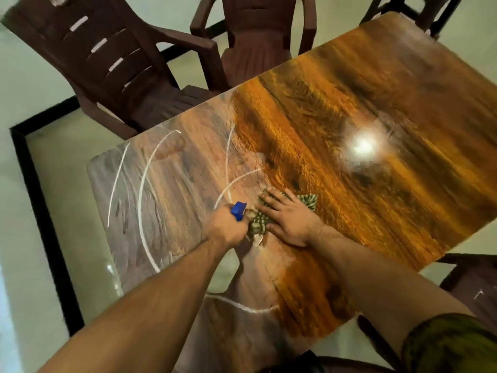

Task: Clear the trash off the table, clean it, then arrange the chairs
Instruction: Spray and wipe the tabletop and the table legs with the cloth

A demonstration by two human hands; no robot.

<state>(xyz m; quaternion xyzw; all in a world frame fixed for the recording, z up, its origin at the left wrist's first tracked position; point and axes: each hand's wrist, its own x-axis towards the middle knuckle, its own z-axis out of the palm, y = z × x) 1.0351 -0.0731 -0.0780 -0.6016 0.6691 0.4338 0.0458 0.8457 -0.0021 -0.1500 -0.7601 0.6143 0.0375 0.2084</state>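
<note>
A glossy wood-grain table [349,117] fills the view, with white curved wipe streaks [145,184] over its left part. My right hand [289,219] lies flat with straight fingers on a green-and-white checked cloth [309,201], pressing it onto the tabletop. Just left of it, my left hand [227,227] grips a spray bottle with a blue nozzle [238,210]; the bottle's body is hidden under the hand. No trash is visible on the table.
A dark brown plastic armchair [113,63] stands at the table's far left corner, another [258,36] behind the far edge. Parts of chairs show at the top right [419,12] and right side [476,281]. Pale floor with a black border strip [40,211] lies to the left.
</note>
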